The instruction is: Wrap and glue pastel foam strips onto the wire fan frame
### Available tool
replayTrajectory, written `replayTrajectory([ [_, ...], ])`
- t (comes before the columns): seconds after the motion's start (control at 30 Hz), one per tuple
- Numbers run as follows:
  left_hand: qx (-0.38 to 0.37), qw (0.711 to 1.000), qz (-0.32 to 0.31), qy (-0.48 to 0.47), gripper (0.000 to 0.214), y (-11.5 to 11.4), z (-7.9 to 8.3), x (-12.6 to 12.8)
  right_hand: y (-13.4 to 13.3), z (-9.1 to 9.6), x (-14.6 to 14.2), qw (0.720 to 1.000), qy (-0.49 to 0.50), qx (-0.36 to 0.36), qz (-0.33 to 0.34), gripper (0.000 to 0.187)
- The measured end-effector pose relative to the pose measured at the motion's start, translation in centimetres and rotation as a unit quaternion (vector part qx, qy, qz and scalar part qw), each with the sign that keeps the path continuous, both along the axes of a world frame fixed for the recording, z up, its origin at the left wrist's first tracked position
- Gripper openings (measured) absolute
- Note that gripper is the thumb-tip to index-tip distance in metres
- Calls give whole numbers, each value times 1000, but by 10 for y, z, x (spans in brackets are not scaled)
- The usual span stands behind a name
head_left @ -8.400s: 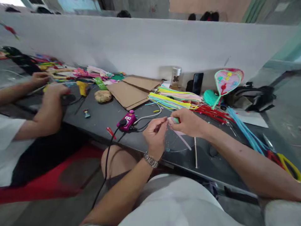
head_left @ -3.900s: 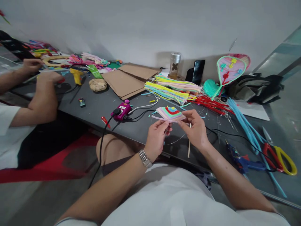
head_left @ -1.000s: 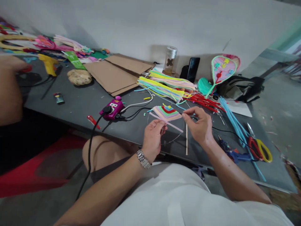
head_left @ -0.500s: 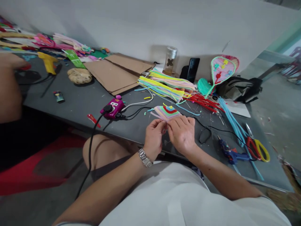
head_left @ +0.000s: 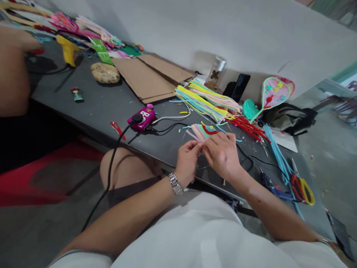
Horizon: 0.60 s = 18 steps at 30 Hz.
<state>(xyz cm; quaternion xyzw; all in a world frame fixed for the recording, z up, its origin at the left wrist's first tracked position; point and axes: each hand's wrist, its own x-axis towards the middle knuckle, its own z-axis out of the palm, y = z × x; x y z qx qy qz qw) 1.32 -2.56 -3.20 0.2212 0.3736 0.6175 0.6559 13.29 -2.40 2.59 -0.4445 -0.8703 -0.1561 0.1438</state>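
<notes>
- Pink, green, blue and red strips make up the striped piece, held to the right of the magenta socket block and above the worktop.
- Left hand: thumb and fingertips pinch the lower point of the piece.
- Right hand: a second ago it was off the lower point, at the piece's right corner; now it is closed over the lower right edge, fingertips meeting the left hand's. The exact contact under the fingers is hidden.
- Lavender strip: its free end that stuck out to the right is now out of sight behind the right hand; the left end fans out on the side towards the socket block.
- With both hands at one spot, the work seems centred on that lower point, probably pressing or bending the strip there.
- Blue glue gun and scissors lie well to the right of the socket block, untouched.
</notes>
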Motion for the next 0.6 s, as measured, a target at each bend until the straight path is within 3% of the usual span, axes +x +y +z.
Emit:
replayTrajectory([
  [0.37,23,997,20,70,24,-2,-5,-5,28,26,-4,972,-153,-19,175,24],
  [0.5,35,995,18,90,26,-2,-3,-9,35,27,-1,970,-145,-16,195,27],
  [0.6,35,995,22,91,24,-2,-1,-12,34,25,7,980,-101,1,171,28],
])
